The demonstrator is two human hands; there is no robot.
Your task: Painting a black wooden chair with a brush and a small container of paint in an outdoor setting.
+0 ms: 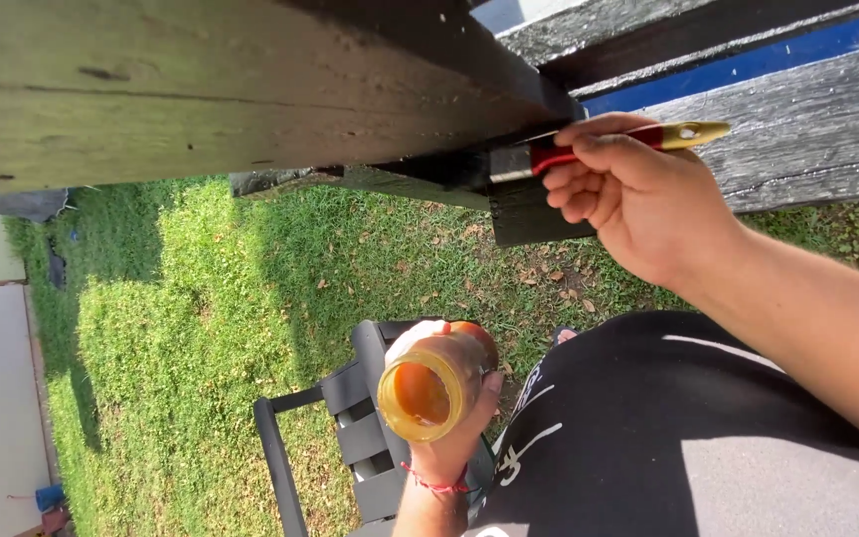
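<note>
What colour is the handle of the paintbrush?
The paintbrush handle is red with a yellow end, head view.

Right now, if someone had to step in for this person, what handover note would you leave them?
Right hand: gripping a paintbrush by its red and yellow handle, bristles pressed against the dark end of a wooden plank.
Left hand: holding a yellowish open jar tipped toward the camera, low over the grass; a red cord sits on the wrist.
Done: the plank section around the brush looks dark and coated.
Left: the long stretch of the plank toward the left of the view is bare, pale wood. Weathered grey boards lie beyond the brush.
Nearby: a dark slatted chair stands on the grass beneath the jar.
</note>
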